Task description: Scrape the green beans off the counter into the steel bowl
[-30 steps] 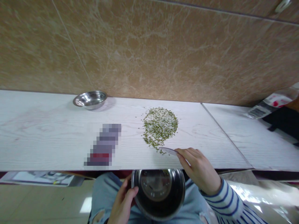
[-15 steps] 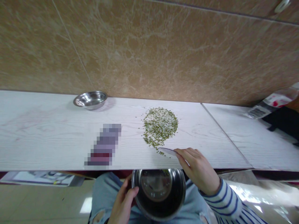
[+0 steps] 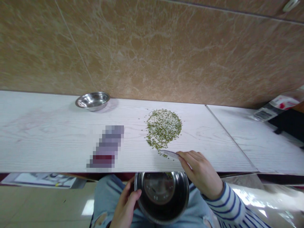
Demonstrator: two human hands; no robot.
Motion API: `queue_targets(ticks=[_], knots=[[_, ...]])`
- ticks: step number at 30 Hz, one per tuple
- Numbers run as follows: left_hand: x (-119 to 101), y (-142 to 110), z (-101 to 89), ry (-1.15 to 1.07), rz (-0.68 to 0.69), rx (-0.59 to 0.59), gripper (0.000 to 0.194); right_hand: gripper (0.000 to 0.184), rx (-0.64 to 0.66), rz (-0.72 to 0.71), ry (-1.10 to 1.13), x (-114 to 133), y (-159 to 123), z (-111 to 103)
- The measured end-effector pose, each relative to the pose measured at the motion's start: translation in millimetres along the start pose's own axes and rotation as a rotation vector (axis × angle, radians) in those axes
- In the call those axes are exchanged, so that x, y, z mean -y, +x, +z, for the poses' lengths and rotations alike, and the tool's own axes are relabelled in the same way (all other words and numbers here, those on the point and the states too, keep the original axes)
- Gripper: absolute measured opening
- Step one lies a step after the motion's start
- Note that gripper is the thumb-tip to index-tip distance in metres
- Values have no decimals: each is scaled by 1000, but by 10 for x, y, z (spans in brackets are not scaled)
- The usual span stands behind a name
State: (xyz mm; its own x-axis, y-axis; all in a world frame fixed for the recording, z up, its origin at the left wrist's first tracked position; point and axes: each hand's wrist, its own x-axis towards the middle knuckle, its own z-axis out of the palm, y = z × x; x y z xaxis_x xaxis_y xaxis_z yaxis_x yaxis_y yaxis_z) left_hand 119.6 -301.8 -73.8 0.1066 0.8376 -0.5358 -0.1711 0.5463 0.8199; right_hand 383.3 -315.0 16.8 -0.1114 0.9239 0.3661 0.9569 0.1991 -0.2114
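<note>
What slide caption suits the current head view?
Left hand grips a metal bowl by the white table; right hand holds a thin flat piece beside scattered green and white grains.

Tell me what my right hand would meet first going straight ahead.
Likely the near edge of the green grains, with the thin tool in your right hand leading; height is unclear.

Desk, white with faint wood pattern, crossed at the right by a dark seam; at centre, a round spread of mixed green and white grains, its edges scattered; rear left, a shallow metal bowl; front left, a slanting item obscured by pixelation; far right, a clear package with red marking and, beside it, a black object
</note>
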Motion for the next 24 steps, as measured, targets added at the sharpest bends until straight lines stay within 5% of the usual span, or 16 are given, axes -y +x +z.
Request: queue_targets(ticks=[24], knots=[[9,9,-11,-4,-50,-31,50,22,50,-32,14,25,52,-19]])
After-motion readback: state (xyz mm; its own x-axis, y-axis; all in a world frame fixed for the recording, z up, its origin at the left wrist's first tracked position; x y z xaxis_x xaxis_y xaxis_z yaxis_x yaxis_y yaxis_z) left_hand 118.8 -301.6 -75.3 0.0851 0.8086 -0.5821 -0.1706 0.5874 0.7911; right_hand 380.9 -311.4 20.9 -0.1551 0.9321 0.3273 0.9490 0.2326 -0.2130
